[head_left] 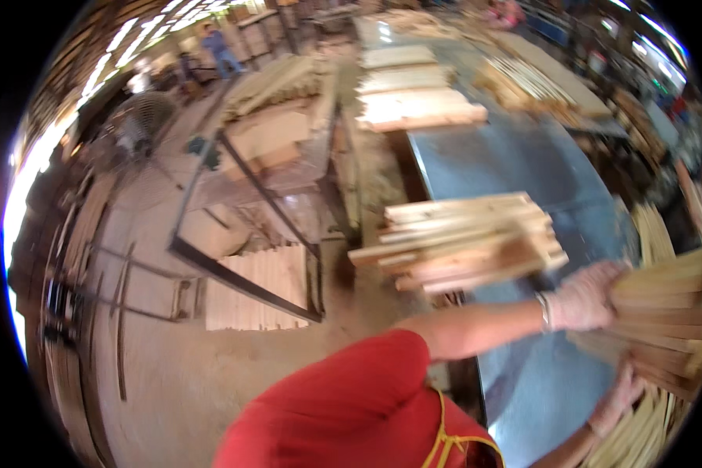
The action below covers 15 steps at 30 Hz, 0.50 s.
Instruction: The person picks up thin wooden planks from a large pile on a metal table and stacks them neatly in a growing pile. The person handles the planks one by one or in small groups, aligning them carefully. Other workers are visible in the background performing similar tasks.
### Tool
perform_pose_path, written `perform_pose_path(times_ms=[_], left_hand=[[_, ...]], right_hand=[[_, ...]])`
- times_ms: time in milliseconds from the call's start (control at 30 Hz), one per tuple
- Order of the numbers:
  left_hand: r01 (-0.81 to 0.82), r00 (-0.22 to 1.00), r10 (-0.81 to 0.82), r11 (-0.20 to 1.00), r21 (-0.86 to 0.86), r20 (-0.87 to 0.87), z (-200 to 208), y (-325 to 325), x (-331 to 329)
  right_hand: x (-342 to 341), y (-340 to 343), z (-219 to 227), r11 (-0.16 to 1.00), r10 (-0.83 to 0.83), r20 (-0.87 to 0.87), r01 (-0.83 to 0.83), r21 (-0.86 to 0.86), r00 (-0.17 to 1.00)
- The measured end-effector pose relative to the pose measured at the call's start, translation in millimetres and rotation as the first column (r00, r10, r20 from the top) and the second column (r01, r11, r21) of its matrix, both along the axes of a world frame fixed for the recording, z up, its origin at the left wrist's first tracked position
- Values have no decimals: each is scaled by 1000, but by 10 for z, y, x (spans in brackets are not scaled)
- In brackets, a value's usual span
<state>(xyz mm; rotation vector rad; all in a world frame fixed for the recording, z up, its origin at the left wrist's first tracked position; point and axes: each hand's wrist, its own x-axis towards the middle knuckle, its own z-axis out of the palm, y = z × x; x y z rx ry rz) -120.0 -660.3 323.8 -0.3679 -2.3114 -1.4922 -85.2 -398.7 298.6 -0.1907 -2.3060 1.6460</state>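
A bundle of thin wooden slats (663,316) is at the right, over the edge of the metal table. My left hand (589,299), in a pale glove, is closed on the bundle's near-left end. My right hand (620,396), also gloved, presses against its lower side with the fingers partly hidden. Motion blurs both hands a little. Left of them, a loose stack of pale wooden slats (468,242) lies across the metal table (515,164), its ends sticking out past the left edge.
More slat stacks (421,108) line the table's far part. Upright slats (651,234) stand at the right. A dark metal frame (242,281) stands left of the table, near a stack of boards (257,288). A large fan (140,121) and a person (221,51) are farther back.
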Motion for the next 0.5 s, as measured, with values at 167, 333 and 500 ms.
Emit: perform_pose_path(times_ms=[167, 333, 500], left_hand=[[181, 918, -229, 969, 171, 324, -1113, -600, 351], [354, 739, -268, 935, -17, 618, -1816, -1141, 538], [412, 899, -106, -123, -903, 425, -2169, -1347, 719]], right_hand=[[328, -152, -1346, 983, 166, 147, -175, 48, 975], [783, -785, -2312, 882, 309, 277, -383, 275, 910], [1194, -1114, -2371, 544, 30, 620, -533, 648, 784]])
